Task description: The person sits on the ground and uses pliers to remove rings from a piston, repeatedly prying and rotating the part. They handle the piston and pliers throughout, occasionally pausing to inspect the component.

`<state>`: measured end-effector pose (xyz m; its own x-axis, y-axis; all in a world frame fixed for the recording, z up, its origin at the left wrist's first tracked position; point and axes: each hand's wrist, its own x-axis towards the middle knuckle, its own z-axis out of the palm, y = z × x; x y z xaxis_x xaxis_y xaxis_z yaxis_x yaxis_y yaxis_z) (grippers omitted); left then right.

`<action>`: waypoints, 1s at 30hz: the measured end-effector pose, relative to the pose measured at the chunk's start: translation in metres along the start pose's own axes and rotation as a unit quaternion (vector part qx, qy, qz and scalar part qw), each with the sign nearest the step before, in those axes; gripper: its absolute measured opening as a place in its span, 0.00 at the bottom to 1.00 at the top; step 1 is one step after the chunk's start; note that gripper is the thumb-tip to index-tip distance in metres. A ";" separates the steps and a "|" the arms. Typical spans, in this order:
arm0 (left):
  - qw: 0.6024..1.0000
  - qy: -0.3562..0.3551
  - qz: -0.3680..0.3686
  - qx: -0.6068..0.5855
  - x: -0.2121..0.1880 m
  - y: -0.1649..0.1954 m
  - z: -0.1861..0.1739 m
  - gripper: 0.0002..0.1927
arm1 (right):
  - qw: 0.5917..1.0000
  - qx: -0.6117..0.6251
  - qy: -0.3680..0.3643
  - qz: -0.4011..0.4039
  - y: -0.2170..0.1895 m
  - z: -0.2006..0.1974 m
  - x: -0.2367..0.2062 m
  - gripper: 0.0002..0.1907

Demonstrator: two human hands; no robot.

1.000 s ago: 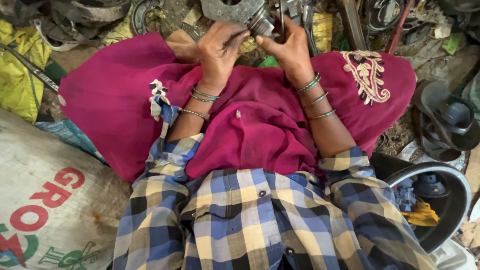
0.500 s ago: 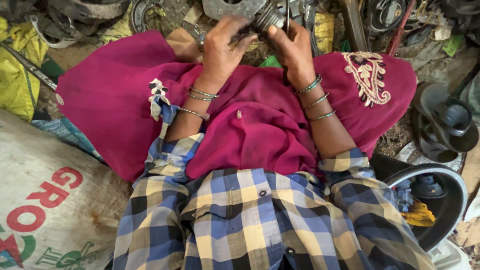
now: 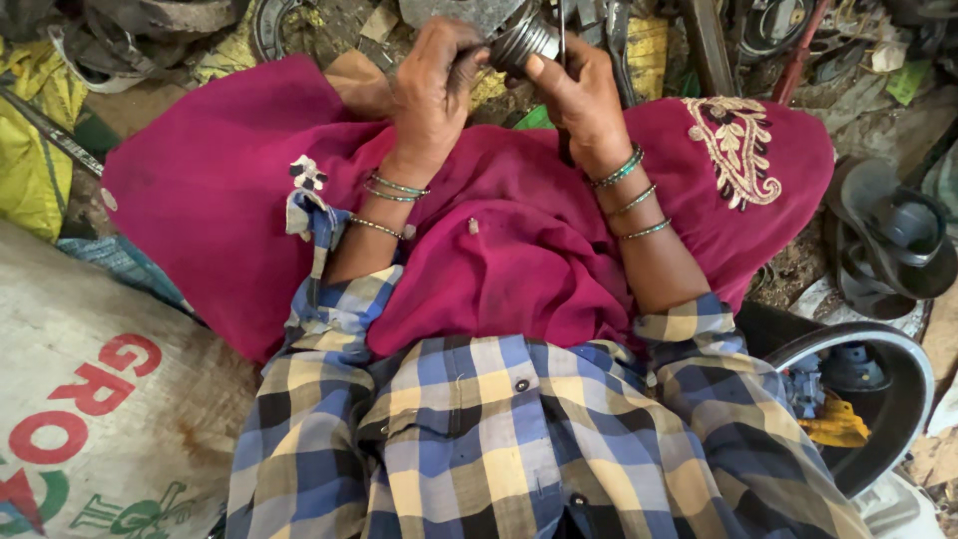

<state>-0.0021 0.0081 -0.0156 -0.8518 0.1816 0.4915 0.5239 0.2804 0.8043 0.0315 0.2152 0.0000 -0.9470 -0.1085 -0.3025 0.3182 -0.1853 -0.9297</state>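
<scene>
I sit with a magenta cloth (image 3: pixel 249 190) over my knees, in a checked blue and yellow shirt. At the top of the view both hands hold a round grey metal part (image 3: pixel 521 42) with ridged rings. My left hand (image 3: pixel 431 85) curls its fingers around the part's left side. My right hand (image 3: pixel 579 95) grips its right side with the thumb pressed against it. Thin bangles circle both wrists. The far end of the part is cut off by the frame's top edge.
Scrap metal pieces (image 3: pixel 639 40) litter the dirt ahead. A pair of dark sandals (image 3: pixel 888 240) lies at the right. A black bowl (image 3: pixel 898 399) with small items sits at lower right. A white printed sack (image 3: pixel 90 399) is at lower left, a yellow bag (image 3: pixel 35 150) at far left.
Both hands have shifted on the metal part: the left hand's fingers now wrap higher around it, and the part has turned slightly between the hands.
</scene>
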 end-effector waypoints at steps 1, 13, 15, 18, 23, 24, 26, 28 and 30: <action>0.999 0.001 -0.028 -0.016 -0.001 -0.003 0.000 0.05 | 1.000 0.000 0.004 -0.010 0.002 0.001 0.000 0.17; 0.997 -0.029 -0.033 -0.056 0.002 -0.006 0.001 0.07 | 0.992 0.098 0.047 0.057 0.032 -0.005 0.013 0.15; 0.999 -0.036 -0.006 -0.028 0.002 -0.001 0.001 0.07 | 0.986 0.151 0.021 0.070 0.034 -0.009 0.011 0.16; 0.999 -0.052 -0.004 -0.008 0.002 0.006 0.000 0.07 | 0.981 0.159 0.020 0.108 0.033 -0.009 0.009 0.18; 0.999 -0.044 -0.003 -0.019 0.003 0.013 -0.005 0.07 | 0.993 0.099 0.016 0.055 0.025 -0.012 0.010 0.17; 0.999 -0.040 0.000 -0.018 0.003 0.013 -0.005 0.07 | 0.997 0.069 0.013 0.037 0.024 -0.013 0.010 0.19; 0.999 -0.033 -0.022 -0.026 0.002 0.013 -0.005 0.06 | 0.999 -0.030 0.003 -0.043 0.022 -0.013 0.011 0.25; 0.998 -0.027 -0.041 -0.039 0.002 0.011 -0.004 0.06 | 0.989 -0.116 -0.008 -0.095 0.021 -0.013 0.011 0.30; 0.996 -0.020 -0.056 -0.059 0.001 0.008 -0.004 0.05 | 0.975 -0.188 -0.018 -0.117 0.021 -0.012 0.010 0.34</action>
<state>0.0016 0.0063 -0.0073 -0.9028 0.1930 0.3842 0.4183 0.1878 0.8887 0.0277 0.2223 -0.0250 -0.9874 -0.1409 -0.0714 0.0483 0.1615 -0.9857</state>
